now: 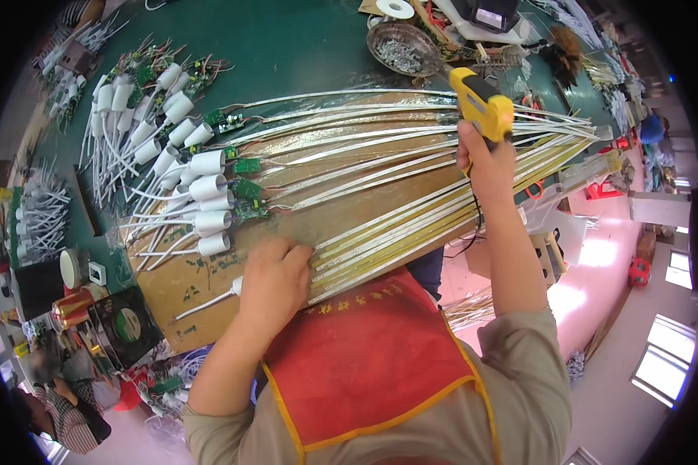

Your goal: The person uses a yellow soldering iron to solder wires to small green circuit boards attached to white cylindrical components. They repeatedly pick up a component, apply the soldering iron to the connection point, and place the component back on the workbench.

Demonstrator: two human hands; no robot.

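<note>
My right hand (488, 161) grips a yellow and black gun-shaped tool (482, 108) with a dark cord, raised over the far right part of the board. The tool's front points toward a round pan (374, 48) of grey scraps. My left hand (275, 277) is closed at the near ends of long thin white and yellow strips (399, 232); what its fingers hold is hidden. Beside its wrist lies a white cylindrical cap (236, 287) with a white cable. Further off, more white caps (208, 187) lie by small green circuit boards (247, 165) wired to white strips (364, 133).
A brown board (198, 310) lies on the green table (287, 46). More caps and wired boards (143, 101) are heaped at the far left. A black fan (124, 325) stands at the near left. Another person (74, 415) is at the lower left.
</note>
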